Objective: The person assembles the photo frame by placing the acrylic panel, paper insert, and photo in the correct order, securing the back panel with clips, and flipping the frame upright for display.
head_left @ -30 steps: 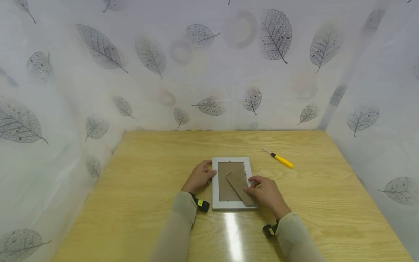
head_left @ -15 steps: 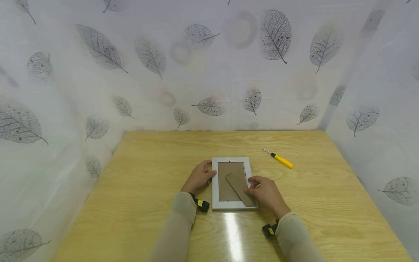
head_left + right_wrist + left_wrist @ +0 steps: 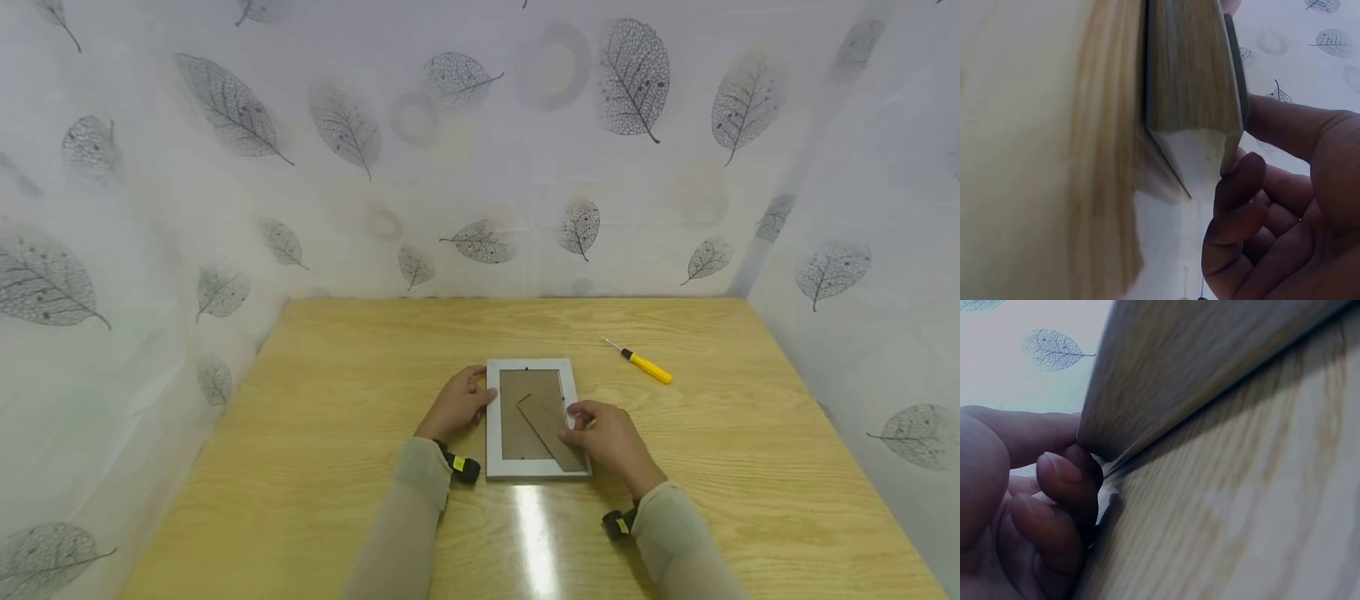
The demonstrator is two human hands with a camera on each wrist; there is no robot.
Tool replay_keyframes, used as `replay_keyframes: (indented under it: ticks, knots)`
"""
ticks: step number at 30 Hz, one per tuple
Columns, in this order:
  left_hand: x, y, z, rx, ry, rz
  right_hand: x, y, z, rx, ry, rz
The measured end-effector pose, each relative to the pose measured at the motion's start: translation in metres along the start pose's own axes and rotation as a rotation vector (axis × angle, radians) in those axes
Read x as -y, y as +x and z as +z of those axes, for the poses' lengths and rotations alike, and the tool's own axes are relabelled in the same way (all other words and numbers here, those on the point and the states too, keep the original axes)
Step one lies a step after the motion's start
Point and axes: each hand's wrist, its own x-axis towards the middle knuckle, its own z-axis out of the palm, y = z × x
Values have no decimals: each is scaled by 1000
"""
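Observation:
A white picture frame (image 3: 492,433) lies back side up on the table, its brown backing board (image 3: 517,387) facing me. The brown easel stand (image 3: 551,425) lies slanted across the board toward the lower right corner. My left hand (image 3: 457,407) grips the frame's left edge, thumb on top and fingers curled beside it. On the opposite edge my right hand (image 3: 611,442) holds the frame, its thumb over the stand. In the left wrist view the frame's side (image 3: 1166,369) meets the fingertips. The right wrist view shows the frame's edge (image 3: 1194,69) between thumb and curled fingers.
A screwdriver (image 3: 648,367) with a yellow handle lies on the wooden table (image 3: 360,375), beyond the right hand. A leaf-patterned sheet (image 3: 525,167) stands along the table's back and sides.

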Motion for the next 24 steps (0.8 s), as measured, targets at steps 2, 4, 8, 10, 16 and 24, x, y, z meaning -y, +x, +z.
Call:
replay_keyframes:
  ticks: [2, 4, 8, 10, 16, 24]
  knots:
    - [0, 0, 0, 0, 0, -2, -2, 2, -1, 11, -1, -5]
    - [1, 0, 0, 0, 0, -3, -5, 4, -4, 21, -9, -14]
    - [1, 1, 0, -4, 2, -6, -14, 10, -12, 33, 22, -24]
    - [0, 1, 0, -7, 7, -4, -19, 13, -19, 28, 46, -29]
    - [-1, 2, 0, -6, 26, 3, -29, 21, -39, -36, 4, -25]
    - [1, 1, -1, -8, 28, -3, -40, 38, -54, -103, -21, -8]
